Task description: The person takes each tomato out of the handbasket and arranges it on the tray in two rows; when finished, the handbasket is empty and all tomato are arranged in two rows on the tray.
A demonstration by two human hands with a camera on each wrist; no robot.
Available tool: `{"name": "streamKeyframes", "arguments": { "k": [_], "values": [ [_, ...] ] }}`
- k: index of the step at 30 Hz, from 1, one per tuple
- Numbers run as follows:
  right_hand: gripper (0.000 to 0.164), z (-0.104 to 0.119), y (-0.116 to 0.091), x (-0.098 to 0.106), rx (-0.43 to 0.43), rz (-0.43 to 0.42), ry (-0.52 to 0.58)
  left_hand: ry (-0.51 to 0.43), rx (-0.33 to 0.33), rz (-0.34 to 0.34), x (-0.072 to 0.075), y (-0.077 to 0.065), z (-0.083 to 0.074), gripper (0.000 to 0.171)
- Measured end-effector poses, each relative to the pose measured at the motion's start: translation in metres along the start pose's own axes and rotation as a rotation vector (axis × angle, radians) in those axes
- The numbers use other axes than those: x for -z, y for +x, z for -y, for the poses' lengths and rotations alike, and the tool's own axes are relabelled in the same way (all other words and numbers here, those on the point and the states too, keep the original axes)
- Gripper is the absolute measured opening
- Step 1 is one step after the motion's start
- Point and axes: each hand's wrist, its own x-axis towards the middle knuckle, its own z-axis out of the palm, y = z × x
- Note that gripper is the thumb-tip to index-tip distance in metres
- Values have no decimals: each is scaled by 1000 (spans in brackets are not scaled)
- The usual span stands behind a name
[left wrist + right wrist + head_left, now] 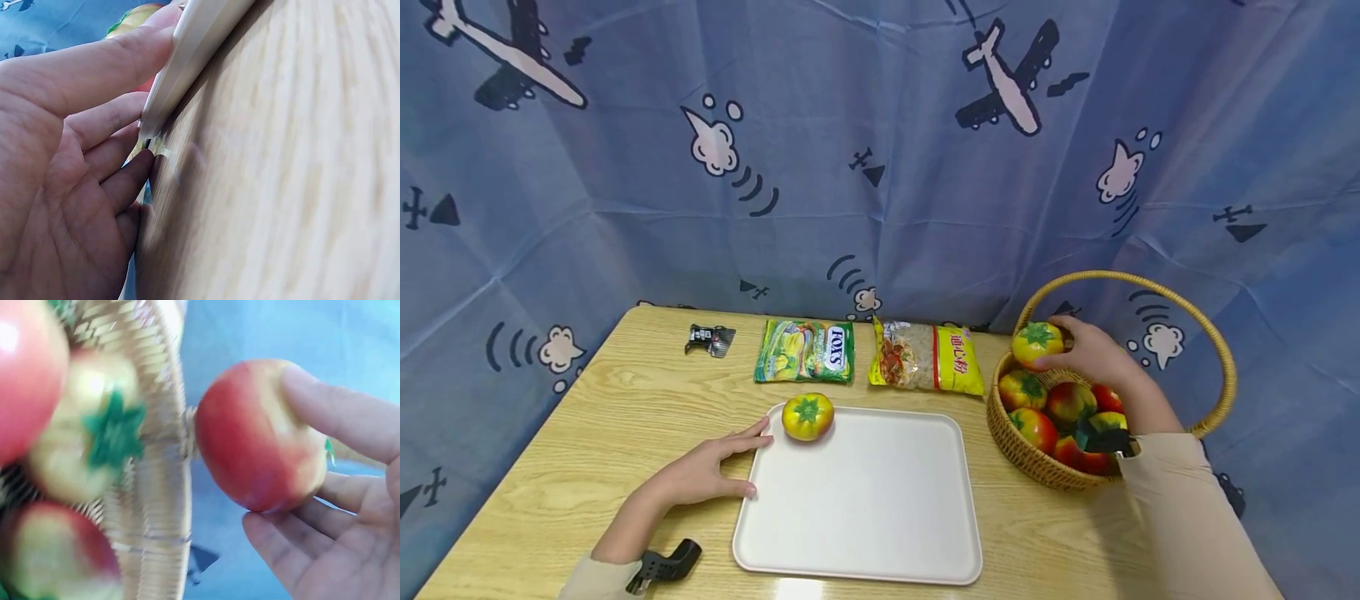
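Observation:
My right hand holds a yellow-and-red tomato with a green star-shaped top, above the back of the wicker basket. In the right wrist view, the thumb and fingers wrap the tomato from one side, just past the basket's rim. My left hand rests at the left edge of the white tray, its thumb and fingers spread along the rim. The left wrist view has the fingertips against the tray's edge. Another tomato sits in the tray's back left corner.
Several red and yellow fruits fill the basket, whose tall handle arches up at the right. Behind the tray lie a green candy bag, a yellow pasta bag and a small black packet. A blue curtain hangs behind the table.

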Motion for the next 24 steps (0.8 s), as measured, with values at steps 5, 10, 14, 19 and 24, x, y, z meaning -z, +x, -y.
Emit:
{"name": "streamKeyframes", "arguments": {
  "k": [5, 10, 14, 19, 24],
  "values": [
    [88, 15, -10, -10, 52, 0, 87, 3, -8, -5, 0, 0, 1, 79],
    [86, 28, -15, -23, 79, -16, 139, 12, -19, -12, 0, 0, 1, 78],
    [85, 38, -15, -35, 106, -25, 208, 27, -29, -20, 1, 0, 0, 78],
    [81, 49, -12, -53, 138, -42, 303, 26, -30, -21, 1, -1, -1, 78],
    [80, 59, -8, -68, 178, -36, 370, 29, -34, -21, 1, -1, -2, 77]
  ]
}}
